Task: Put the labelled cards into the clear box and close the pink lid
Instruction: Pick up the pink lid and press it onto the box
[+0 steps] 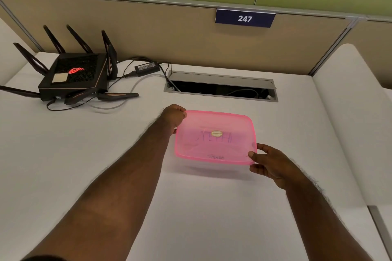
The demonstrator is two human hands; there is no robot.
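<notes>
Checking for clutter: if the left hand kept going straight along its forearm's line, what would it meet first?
Probably the open cable hatch in the desk, beyond the pink lid corner that the left hand grips; depth is uncertain.

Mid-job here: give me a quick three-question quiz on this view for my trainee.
1. True or false: the pink lid lies on the clear box.
2. Which hand grips the lid's far left corner? A) left hand B) right hand
3. Fill in: the number on the blue sign is ___.

Key
1. True; whether it is snapped shut all round cannot be told.
2. A; the right hand's fingers hold the near right corner.
3. 247.
</notes>
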